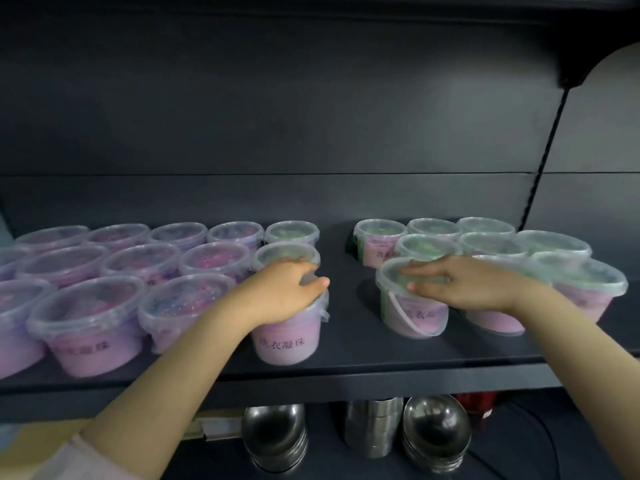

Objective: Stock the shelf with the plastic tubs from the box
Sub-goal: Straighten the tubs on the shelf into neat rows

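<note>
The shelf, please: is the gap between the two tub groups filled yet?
No, bare shelf shows between the groups.

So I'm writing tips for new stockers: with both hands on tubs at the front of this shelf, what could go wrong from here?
1. The tub under the left hand, the front left tub, stands near the shelf's front edge; a nudge outward might tip it off.
2. The right hand presses the lid of the front right tub, which looks tilted; it may topple into the gap.
3. Neighbouring tubs sit tightly packed, so sliding either could shove a row crooked.
</note>
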A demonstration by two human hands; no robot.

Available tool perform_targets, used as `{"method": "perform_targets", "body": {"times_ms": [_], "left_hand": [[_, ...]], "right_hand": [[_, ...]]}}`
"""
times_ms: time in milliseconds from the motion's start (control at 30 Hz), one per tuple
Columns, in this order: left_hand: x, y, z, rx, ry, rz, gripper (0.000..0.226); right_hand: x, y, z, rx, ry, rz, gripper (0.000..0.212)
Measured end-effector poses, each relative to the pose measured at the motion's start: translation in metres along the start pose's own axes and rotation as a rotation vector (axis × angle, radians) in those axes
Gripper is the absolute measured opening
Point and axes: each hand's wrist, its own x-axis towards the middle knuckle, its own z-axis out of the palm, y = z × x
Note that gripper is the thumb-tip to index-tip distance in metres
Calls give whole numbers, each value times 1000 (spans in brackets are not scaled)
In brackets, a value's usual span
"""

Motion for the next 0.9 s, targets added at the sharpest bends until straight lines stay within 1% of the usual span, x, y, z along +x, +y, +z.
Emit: {"method": "perform_targets", "body": {"times_ms": [100, 300, 400, 467, 567, 700, 800, 900], "left_hand": [[1, -3, -1, -3, -16, -36, 57], [0, 4, 1, 40, 10, -55, 57], [-1, 4, 1, 56, 10, -69, 53], [-1, 4, 1, 71, 3, -54, 48], [0, 3, 1, 76, 0, -26, 47], [0, 2, 2, 85, -16, -23, 53], [-1, 4, 1, 91, -25, -20, 55], [0, 7, -1, 93, -29, -15, 55]], "right_hand": [[1, -5, 4, 83, -14, -25, 42], [4, -40, 24, 64, 27, -137, 49], [5, -55, 36, 21, 113, -131, 47], [4, -58, 39, 38, 135, -105, 47], [3, -58, 38, 84, 113, -79, 49], [1, -59, 37, 157, 60, -61, 48], [-3, -57, 34, 250, 11, -73, 42], [-4, -56, 31, 285, -19, -66, 33]]}}
